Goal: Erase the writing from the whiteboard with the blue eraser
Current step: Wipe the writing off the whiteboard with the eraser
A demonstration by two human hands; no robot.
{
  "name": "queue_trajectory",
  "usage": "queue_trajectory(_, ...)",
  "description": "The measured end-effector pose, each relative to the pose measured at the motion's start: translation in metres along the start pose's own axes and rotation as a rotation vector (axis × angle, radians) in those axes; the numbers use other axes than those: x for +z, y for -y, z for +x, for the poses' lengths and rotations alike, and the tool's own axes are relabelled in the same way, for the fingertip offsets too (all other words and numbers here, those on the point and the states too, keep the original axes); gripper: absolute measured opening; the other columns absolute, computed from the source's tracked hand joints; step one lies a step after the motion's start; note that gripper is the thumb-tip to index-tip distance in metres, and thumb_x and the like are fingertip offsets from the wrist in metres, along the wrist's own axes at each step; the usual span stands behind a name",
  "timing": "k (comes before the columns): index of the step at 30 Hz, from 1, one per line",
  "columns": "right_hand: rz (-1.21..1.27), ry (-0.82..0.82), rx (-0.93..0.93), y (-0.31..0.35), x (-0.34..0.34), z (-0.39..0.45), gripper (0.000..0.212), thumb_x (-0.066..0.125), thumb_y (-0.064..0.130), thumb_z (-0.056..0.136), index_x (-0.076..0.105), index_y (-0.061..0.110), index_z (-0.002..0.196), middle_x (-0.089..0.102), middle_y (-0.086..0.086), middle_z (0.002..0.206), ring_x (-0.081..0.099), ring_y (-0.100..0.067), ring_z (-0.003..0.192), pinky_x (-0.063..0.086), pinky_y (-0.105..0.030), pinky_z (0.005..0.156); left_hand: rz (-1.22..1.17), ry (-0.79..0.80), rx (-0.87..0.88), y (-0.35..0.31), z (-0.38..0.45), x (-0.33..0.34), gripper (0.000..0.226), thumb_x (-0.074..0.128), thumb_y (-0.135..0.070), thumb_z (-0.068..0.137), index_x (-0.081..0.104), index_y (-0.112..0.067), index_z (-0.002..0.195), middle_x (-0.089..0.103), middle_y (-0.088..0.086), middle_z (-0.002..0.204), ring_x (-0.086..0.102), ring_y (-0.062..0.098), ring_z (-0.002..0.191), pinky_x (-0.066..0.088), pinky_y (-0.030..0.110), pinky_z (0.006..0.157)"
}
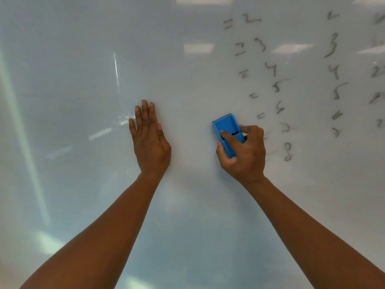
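A glossy whiteboard (83, 80) fills the view. My right hand (246, 155) grips the blue eraser (227, 127) and presses it flat against the board at centre right. Dark handwritten writing (277, 86), equals signs and a column of digits, runs down the board to the right of the eraser, with more digits (335, 71) farther right. The marks just right of my knuckles look faint and smeared. My left hand (150, 140) rests flat on the board with fingers together, left of the eraser, holding nothing.
Ceiling lights reflect on the board's surface (199, 47). More blurred writing (378, 71) shows at the right edge. The board's left half carries no marks.
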State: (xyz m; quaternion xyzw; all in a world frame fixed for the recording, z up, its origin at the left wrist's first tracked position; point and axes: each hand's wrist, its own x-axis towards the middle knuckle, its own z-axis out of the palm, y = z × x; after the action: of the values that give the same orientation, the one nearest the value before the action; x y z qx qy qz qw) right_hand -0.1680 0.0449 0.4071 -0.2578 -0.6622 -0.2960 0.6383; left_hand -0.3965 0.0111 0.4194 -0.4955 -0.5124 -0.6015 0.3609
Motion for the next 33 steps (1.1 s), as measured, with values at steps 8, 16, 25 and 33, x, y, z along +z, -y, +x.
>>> queue_trajectory(8, 0.02, 0.14, -0.183, 0.002, -0.007, -0.038, 0.033, 0.077, 0.024, 0.072, 0.074, 0.016, 0.104, 0.044, -0.008, 0.108, 0.047, -0.024, 0.088, 0.052, -0.036, 0.065, 0.053, 0.039, -0.061, -0.041, -0.002, 0.015, 0.053, 0.023, -0.019, 0.106, 0.017, -0.005, 0.158, 0.012, 0.014, 0.166, 0.003, 0.029, 0.154, -0.005, 0.05, 0.124)
queue_trajectory(16, -0.123, -0.099, 0.246, -0.071, -0.046, -0.031, 0.032, 0.07, 0.031, 0.081, 0.07, 0.016, 0.109, 0.043, -0.007, 0.115, 0.049, -0.028, 0.099, 0.055, -0.038, 0.065, 0.028, 0.127, 0.091, -0.106, -0.005, 0.047, 0.054, 0.027, -0.019, 0.107, 0.016, -0.008, 0.158, 0.011, 0.011, 0.166, 0.002, 0.027, 0.155, -0.008, 0.048, 0.124)
queue_trajectory(25, -0.001, -0.053, 0.141, -0.063, -0.04, -0.053, 0.034, 0.07, 0.031, 0.081, 0.07, 0.016, 0.111, 0.041, -0.008, 0.112, 0.05, -0.03, 0.095, 0.054, -0.039, 0.069, 0.047, 0.105, 0.033, -0.138, -0.027, 0.071, 0.054, 0.023, -0.023, 0.107, 0.014, -0.009, 0.158, 0.01, 0.01, 0.167, 0.003, 0.026, 0.155, -0.003, 0.049, 0.125)
queue_trajectory(33, -0.022, -0.003, -0.058, -0.081, -0.051, -0.06, 0.034, 0.073, 0.024, 0.078, 0.067, 0.017, 0.111, 0.045, -0.011, 0.112, 0.047, -0.029, 0.091, 0.052, -0.041, 0.068, 0.057, 0.085, 0.052, -0.133, -0.03, 0.072, 0.053, 0.02, -0.024, 0.107, 0.016, -0.009, 0.158, 0.013, 0.008, 0.167, 0.006, 0.023, 0.155, -0.001, 0.044, 0.126)
